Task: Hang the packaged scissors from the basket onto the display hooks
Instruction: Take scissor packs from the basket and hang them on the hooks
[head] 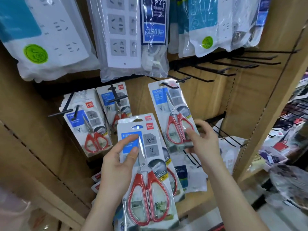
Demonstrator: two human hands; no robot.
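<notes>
Your left hand (116,165) is clamped on a stack of scissors packs (146,164) held low in front of the shelf, thumb across the blue label and fingers behind. Your right hand (203,140) pinches the lower corner of a single scissors pack (173,114), whose slot sits at a display hook (171,86). These blister cards look light, stiff and slick, so grip the card edge rather than the bubble. Bagged power strips (133,47) hang just above the hook row and may crowd it; bare hooks (196,76) stand to the right

Rear scissors pack (177,184) mostly behind the front pack (150,172) (small print blurred)
</notes>
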